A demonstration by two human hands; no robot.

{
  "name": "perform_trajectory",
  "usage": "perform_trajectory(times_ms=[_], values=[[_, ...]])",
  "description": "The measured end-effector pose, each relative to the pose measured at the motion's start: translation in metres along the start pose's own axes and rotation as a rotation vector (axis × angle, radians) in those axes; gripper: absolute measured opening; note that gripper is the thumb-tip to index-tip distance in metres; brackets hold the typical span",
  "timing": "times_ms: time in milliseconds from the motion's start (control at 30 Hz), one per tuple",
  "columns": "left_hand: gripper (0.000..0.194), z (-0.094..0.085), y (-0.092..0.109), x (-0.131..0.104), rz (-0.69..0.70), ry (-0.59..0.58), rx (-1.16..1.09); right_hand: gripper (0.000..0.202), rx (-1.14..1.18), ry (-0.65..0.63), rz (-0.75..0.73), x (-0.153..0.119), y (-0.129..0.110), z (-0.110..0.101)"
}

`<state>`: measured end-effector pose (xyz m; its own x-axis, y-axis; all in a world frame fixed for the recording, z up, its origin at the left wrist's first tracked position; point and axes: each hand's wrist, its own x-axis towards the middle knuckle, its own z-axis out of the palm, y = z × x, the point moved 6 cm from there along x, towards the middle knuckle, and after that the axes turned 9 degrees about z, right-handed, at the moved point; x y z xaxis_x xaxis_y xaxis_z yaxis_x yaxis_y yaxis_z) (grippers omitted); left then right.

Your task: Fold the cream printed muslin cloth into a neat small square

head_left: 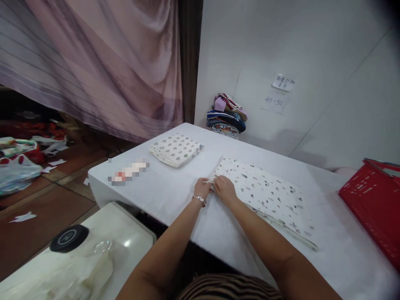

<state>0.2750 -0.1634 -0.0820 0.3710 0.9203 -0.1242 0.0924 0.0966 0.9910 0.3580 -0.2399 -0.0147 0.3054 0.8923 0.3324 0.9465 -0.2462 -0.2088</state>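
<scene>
The fingertips are partly hidden where the hands meet, so the exact grip is hard to make out. The left hand (201,188) has its fingers bent nearly closed on the left end of the patterned cloth (265,189); just beside it, the right hand (225,189) has its fingers curled in a pinch on the same end. The right forearm covers part of the cloth's near edge. Farther left on the table (175,187), a pixelated patch (129,171) hides whatever lies there.

The patterned cloth lies flat on the table, roughly rectangular, white with small scattered grey and greenish motifs, its layers showing along the near edge. Beyond the hands to the left, a folded cloth (176,149) with rows of grey, heart-like shapes lies well apart from it.

At the right, a red basket (371,204) with slotted sides is cut off by the picture's edge, and its contents cannot be seen. At the far left, a translucent plastic bag (20,173) bulges on the floor, also cut off, its contents unclear.
</scene>
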Motion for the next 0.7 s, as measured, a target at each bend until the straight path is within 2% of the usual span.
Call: perform_trajectory(times_ms=[300,500,600,700], values=[[0.027,0.002,-0.001,-0.006,-0.058,0.002,-0.252,0.014,0.074,-0.001,-0.011,-0.002,-0.004,0.013],[0.019,0.001,-0.002,-0.003,-0.063,0.016,-0.151,0.022,0.169,-0.003,-0.027,-0.011,-0.002,0.021],[0.013,0.0,-0.001,-0.002,-0.074,0.012,-0.106,0.035,0.095,-0.04,-0.044,-0.021,-0.001,0.021],[0.013,-0.002,0.001,0.0,-0.073,0.014,-0.058,0.046,-0.027,-0.065,-0.018,-0.037,0.011,0.017]])
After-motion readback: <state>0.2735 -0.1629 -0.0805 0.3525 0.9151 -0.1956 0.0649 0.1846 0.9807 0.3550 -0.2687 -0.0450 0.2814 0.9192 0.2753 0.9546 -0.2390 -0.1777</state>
